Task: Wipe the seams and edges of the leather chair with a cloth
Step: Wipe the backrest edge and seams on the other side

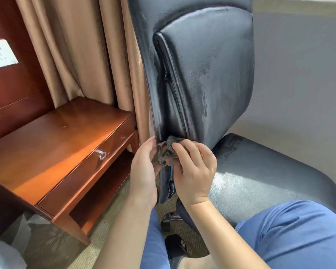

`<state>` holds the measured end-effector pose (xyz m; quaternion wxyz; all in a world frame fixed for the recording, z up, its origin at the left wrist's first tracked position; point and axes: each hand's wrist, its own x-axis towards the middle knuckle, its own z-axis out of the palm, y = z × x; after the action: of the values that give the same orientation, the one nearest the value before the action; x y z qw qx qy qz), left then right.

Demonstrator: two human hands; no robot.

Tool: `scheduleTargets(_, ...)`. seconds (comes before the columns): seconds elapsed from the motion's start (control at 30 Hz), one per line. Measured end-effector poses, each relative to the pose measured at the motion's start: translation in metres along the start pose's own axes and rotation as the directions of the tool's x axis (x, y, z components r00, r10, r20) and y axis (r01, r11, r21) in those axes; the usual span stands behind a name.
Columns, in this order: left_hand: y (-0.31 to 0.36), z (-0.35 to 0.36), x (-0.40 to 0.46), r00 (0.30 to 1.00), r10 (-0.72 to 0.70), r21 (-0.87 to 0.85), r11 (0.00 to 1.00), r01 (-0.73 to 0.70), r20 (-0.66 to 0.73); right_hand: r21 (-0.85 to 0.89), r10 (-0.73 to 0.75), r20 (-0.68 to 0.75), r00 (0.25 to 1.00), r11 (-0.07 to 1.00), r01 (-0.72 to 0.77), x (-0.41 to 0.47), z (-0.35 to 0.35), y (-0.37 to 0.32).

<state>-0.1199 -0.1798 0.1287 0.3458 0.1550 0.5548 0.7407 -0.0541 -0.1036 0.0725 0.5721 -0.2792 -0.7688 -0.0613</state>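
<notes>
So the right hand has the cloth bunched up under curled fingers, pressed into the bottom of the seam where the backrest pad meets the side panel of the chair, right above the gap to the seat. The left hand is flat against the outer edge of the back, fingers pretty much straight, just bracing it and holding nothing. Biggest risk I can see: the cloth is wadded into a lump, so it probably rides over the groove instead of getting down into it, and the grime just stays in the stitching. Second thing, the leather already looks patchy and worn on the pad (those dull streaks could be moisture or flaking finish, can't really tell), so scrubbing hard along the piping might lift more of the surface. Also it looks like a wheeled chair, there's a caster down on the floor, so if the bracing hand slips off the edge the whole back could swing away mid-stroke toward the curtain or knock the nightstand right beside it. And the cloth could snag or drop into that gap behind the seat.
</notes>
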Motion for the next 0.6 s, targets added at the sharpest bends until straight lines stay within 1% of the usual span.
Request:
scheduleTargets(0.13, -0.003, 0.003, 0.001, 1.000, -0.012, -0.024, 1.000, 0.012, -0.012, 0.152, 0.177, -0.064, 0.982, 0.974, -0.166, 0.013, -0.007, -0.010)
scheduleTargets(0.2, -0.006, 0.005, 0.000, 1.000, -0.004, -0.033, 0.999, 0.003, -0.025, 0.239, 0.240, -0.106, 0.965, 0.948, -0.210, 0.030, -0.011, -0.013)
scheduleTargets(0.23, -0.007, 0.006, 0.000, 1.000, 0.006, -0.031, 1.000, -0.007, -0.025, 0.255, 0.258, -0.109, 0.960, 0.941, -0.224, 0.038, -0.011, -0.014)
scheduleTargets(0.3, -0.010, 0.007, 0.000, 1.000, 0.019, -0.025, 1.000, -0.019, -0.014, 0.237, 0.263, -0.091, 0.960, 0.942, -0.236, 0.044, -0.009, -0.015)
scheduleTargets(0.43, -0.011, 0.007, -0.001, 1.000, 0.019, 0.014, 1.000, -0.019, 0.007, 0.188, 0.175, -0.039, 0.984, 0.968, -0.165, 0.009, -0.002, -0.005)
scheduleTargets(0.5, -0.012, 0.005, 0.000, 0.999, 0.034, 0.037, 0.999, -0.035, 0.029, 0.189, 0.216, -0.010, 0.976, 0.959, -0.210, -0.013, -0.002, -0.002)
scheduleTargets(0.57, -0.013, 0.004, 0.001, 0.999, 0.036, 0.061, 0.997, -0.038, 0.030, 0.216, 0.280, -0.032, 0.959, 0.939, -0.267, -0.017, -0.002, -0.003)
scheduleTargets(0.6, -0.013, 0.003, 0.001, 0.999, 0.031, 0.067, 0.997, -0.032, 0.019, 0.250, 0.294, -0.053, 0.954, 0.929, -0.272, -0.010, -0.001, -0.005)
